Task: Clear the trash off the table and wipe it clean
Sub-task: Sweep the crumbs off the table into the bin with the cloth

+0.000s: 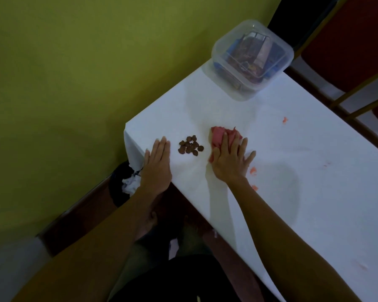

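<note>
Head view only. Bench (271,192) covered in white, one corner toward the green wall (63,73).

Right hand (229,162) lies palm down on a pink cloth (220,136), fingers (225,142) spread and flat, pressing the cloth to the bench rather than clenching it. Cloth is bunched, most of it showing ahead of the fingertips.

Left hand (157,166) rests flat at the bench corner, fingers together and extended, gripping nothing; its edge faces a small heap of brown crumbs (190,147). Heap sits between the two hands, apart from both (closer to the left one).

Pink scraps (253,171) lie just beside the right wrist; more pink specks and smears (284,120) scattered farther along the bench, well apart from the cloth.

Clear plastic box (252,59) with lid on stands at the far bench edge; contents dark and blue, too blurred to identify.

Below the bench corner, a dark bin (118,184) on the floor holds crumpled white paper (131,184). Bin sits directly under the left forearm, against the wall. Chair frame (358,90) beyond the far side of the bench, dim.
</note>
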Demonstrator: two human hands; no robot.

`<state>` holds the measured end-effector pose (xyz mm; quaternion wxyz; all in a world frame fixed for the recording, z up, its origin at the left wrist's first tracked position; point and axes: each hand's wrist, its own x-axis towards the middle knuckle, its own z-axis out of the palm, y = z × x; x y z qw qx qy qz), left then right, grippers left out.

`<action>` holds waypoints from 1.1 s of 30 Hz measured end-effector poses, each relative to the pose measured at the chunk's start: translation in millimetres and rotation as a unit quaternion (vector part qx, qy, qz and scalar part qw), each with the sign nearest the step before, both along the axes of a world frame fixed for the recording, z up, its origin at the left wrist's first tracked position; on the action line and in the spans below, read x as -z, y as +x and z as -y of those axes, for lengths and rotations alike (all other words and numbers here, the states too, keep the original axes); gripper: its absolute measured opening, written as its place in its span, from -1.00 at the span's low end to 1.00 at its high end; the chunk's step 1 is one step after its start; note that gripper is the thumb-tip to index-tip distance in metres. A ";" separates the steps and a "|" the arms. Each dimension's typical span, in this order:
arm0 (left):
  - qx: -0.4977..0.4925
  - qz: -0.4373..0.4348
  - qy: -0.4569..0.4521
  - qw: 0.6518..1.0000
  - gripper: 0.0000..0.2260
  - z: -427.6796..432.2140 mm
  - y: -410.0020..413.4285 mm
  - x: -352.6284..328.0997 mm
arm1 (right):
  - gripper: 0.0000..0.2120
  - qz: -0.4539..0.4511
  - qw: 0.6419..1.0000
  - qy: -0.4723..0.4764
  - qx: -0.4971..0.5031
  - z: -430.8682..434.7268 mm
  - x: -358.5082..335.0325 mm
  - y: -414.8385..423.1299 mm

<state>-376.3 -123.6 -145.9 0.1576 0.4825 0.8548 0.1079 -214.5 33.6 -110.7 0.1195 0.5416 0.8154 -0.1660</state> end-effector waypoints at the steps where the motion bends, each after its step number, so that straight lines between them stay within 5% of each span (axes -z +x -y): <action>1: -0.004 0.010 -0.002 1.000 -0.38 -1.4 0.9 -1.6 | -0.40 0.015 1.000 -0.011 -0.002 -4.0 -2.2 -0.8; 6: -0.074 0.115 -0.012 0.991 -0.43 -9.2 5.0 -21.2 | -0.42 0.034 0.998 -0.055 0.008 -14.8 -26.4 -6.7; 12: -0.248 0.221 0.066 0.941 -0.49 10.0 1.7 -39.1 | -0.54 -0.146 0.988 0.030 -0.040 37.0 -70.3 -41.9; 17: -0.329 0.276 0.096 0.898 -0.49 51.2 -11.8 -47.9 | -0.61 -0.265 0.952 -0.041 -0.146 110.1 -88.1 -84.7; 26: -0.450 0.326 0.038 0.830 -0.51 155.6 -49.5 -28.8 | -0.78 -0.195 0.952 -0.178 -0.157 171.3 -53.5 -129.8; 33: -0.477 0.339 -0.014 0.811 -0.75 218.1 -54.4 20.0 | -0.78 -0.142 0.942 -0.275 -0.129 218.1 27.0 -150.0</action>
